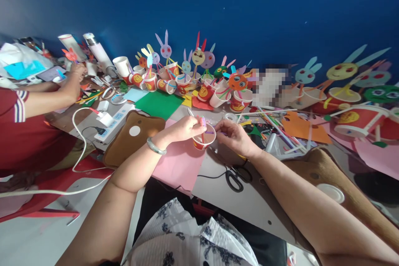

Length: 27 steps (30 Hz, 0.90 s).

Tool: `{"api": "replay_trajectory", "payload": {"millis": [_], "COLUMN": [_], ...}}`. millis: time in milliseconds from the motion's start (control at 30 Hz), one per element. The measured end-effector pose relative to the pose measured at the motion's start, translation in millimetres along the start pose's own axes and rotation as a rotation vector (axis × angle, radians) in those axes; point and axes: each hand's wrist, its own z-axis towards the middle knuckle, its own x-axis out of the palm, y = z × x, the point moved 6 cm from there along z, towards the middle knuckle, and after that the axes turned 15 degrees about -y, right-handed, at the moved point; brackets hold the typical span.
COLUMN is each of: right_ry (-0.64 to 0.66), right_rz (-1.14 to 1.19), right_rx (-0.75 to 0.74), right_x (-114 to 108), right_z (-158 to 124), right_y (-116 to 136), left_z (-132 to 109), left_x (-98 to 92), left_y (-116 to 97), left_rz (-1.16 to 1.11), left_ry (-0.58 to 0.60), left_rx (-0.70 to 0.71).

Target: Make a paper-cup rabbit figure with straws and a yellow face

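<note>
A red-and-white paper cup (203, 144) is held up between my two hands over the desk, its mouth tilted toward me. My left hand (188, 128), a bangle on its wrist, pinches thin pink and orange strips (203, 123) at the cup's left rim. The lower part of an orange strip reaches into the cup. On the right side my right hand (235, 137) is closed, fingertips at the rim, on a thin purple strip (222, 134) that seems to pass through the cup wall. Its exact kind is too small to tell. Pink paper (179, 162) lies below.
Black-handled scissors (234, 179) lie near the desk edge. Several bunny-faced paper cups (182, 85) line the back wall. Brown cushions (132, 141) flank me, with a power strip (115, 122) at left and scattered straws (285, 133) at right. A co-worker's arm (52, 104) works far left.
</note>
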Motion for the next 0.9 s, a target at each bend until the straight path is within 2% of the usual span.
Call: {"api": "replay_trajectory", "payload": {"millis": [300, 600, 900], "right_ry": [0.015, -0.042, -0.024], "right_rz": [0.212, 0.400, 0.412], "right_rx": [0.237, 0.441, 0.507], "right_x": [2.3, 6.4, 8.1], "right_z": [0.2, -1.1, -2.0], "right_y": [-13.2, -24.0, -28.4], "left_z": [-0.1, 0.3, 0.3], "left_x": [0.7, 0.1, 0.7], "left_y": [1.5, 2.4, 3.0], "left_rz": [-0.007, 0.020, -0.013], "left_ry": [0.059, 0.067, 0.084], "left_rx": [0.050, 0.047, 0.024]}}
